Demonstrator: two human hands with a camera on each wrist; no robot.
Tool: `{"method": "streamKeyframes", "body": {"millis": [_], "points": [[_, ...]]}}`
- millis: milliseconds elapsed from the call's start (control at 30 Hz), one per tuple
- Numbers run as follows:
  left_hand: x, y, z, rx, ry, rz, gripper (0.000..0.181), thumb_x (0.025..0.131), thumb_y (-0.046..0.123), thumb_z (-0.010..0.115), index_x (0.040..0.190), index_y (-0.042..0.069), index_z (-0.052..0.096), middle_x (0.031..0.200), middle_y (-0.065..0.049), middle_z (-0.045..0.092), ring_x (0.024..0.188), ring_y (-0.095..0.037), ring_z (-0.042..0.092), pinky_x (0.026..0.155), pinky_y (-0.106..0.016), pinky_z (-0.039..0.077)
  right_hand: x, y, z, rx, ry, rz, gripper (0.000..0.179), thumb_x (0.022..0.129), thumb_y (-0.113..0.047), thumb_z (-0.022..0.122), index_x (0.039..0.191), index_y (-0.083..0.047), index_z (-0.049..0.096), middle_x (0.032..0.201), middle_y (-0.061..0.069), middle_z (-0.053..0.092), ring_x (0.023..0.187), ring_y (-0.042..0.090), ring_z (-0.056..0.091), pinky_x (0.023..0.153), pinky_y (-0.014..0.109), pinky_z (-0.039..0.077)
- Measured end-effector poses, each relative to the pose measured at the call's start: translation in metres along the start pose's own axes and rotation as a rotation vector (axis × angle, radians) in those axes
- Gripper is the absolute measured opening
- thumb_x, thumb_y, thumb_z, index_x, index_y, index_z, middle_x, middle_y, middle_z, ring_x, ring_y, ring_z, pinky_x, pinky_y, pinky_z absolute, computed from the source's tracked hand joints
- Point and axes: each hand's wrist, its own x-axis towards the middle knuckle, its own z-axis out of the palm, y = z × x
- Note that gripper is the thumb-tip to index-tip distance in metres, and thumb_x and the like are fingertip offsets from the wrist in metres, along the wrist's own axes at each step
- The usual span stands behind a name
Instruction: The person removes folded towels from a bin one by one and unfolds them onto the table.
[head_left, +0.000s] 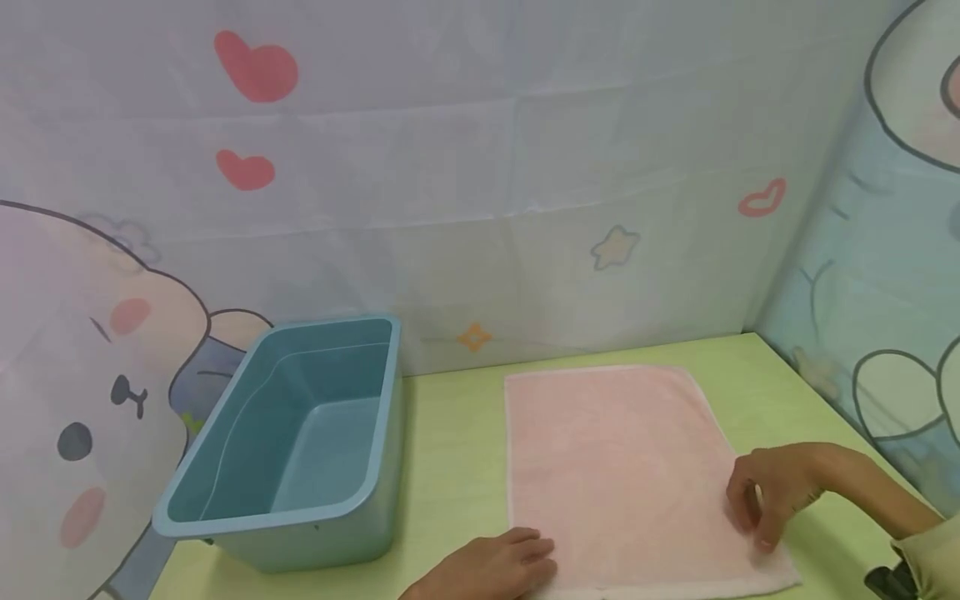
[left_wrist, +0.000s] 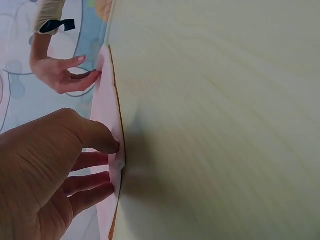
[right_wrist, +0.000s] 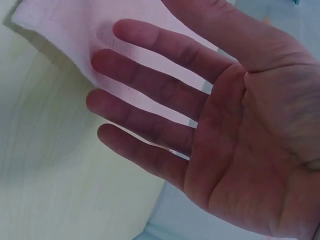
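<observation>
A pink towel point(head_left: 615, 475) with a paler border lies spread flat on the light green table. At its near left corner my left hand point(head_left: 491, 567) rests with the fingertips on the cloth. The left wrist view shows the thumb and fingers of that left hand point(left_wrist: 55, 165) touching the towel's edge point(left_wrist: 116, 145), apart from one another. Over the towel's right side, near the front, is my right hand point(head_left: 780, 487), its fingertips down at the cloth. In the right wrist view the fingers point(right_wrist: 150, 87) are extended and spread, with nothing gripped.
To the left of the towel stands a blue-green plastic basin point(head_left: 277, 522), with nothing visible inside. A printed cloth backdrop point(head_left: 450, 167) rises behind the table point(head_left: 450, 467) and at both sides. A dark strap point(head_left: 892, 581) hangs near the right sleeve point(head_left: 933, 554).
</observation>
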Motion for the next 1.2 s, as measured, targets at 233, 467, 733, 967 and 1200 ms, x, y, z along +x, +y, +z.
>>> {"method": "streamKeyframes", "body": {"millis": [233, 467, 733, 967, 1200], "points": [[0.005, 0.002, 0.003, 0.05, 0.044, 0.002, 0.01, 0.104, 0.025, 0.062, 0.113, 0.021, 0.066, 0.135, 0.003, 0.065, 0.124, -0.013, 0.059, 0.094, -0.019, 0.05, -0.001, 0.002, 0.006, -0.031, 0.085, 0.093, 0.023, 0.072, -0.008, 0.09, 0.079, -0.012, 0.069, 0.076, -0.012, 0.063, 0.072, 0.001, 0.055, 0.066, 0.024, 0.047], [0.005, 0.005, 0.001, -0.028, -0.017, -0.052, 0.01, 0.103, 0.024, 0.064, 0.113, 0.022, 0.067, 0.136, 0.004, 0.064, 0.124, -0.011, 0.057, 0.089, -0.017, 0.05, -0.001, 0.01, 0.012, -0.026, 0.108, 0.093, 0.028, 0.071, -0.009, 0.091, 0.079, -0.013, 0.064, 0.074, -0.012, 0.06, 0.069, 0.002, 0.053, 0.064, 0.023, 0.046], [0.007, 0.002, -0.001, -0.01, 0.084, -0.003, 0.009, 0.095, 0.015, 0.07, 0.096, 0.022, 0.065, 0.122, 0.007, 0.067, 0.113, -0.01, 0.059, 0.083, -0.015, 0.049, 0.006, 0.019, 0.014, -0.114, 0.197, 0.058, 0.032, 0.068, -0.007, 0.088, 0.078, -0.016, 0.059, 0.07, -0.014, 0.054, 0.064, 0.0, 0.047, 0.06, 0.023, 0.041], [0.012, -0.001, -0.002, 0.069, 0.159, 0.033, 0.015, 0.09, 0.012, 0.076, 0.091, 0.022, 0.065, 0.11, 0.01, 0.067, 0.107, -0.008, 0.06, 0.092, -0.016, 0.047, 0.015, 0.024, 0.009, -0.212, 0.297, 0.073, 0.039, 0.067, -0.009, 0.089, 0.08, -0.016, 0.053, 0.072, -0.008, 0.046, 0.066, 0.003, 0.04, 0.06, 0.026, 0.035], [0.02, -0.006, -0.003, 0.147, 0.238, 0.079, 0.019, 0.089, 0.011, 0.073, 0.081, 0.021, 0.058, 0.083, 0.012, 0.053, 0.094, -0.007, 0.057, 0.099, -0.021, 0.043, 0.025, 0.024, 0.001, -0.237, 0.363, 0.052, 0.042, 0.07, -0.015, 0.091, 0.084, -0.015, 0.051, 0.075, -0.002, 0.045, 0.068, 0.007, 0.039, 0.061, 0.028, 0.032]]}}
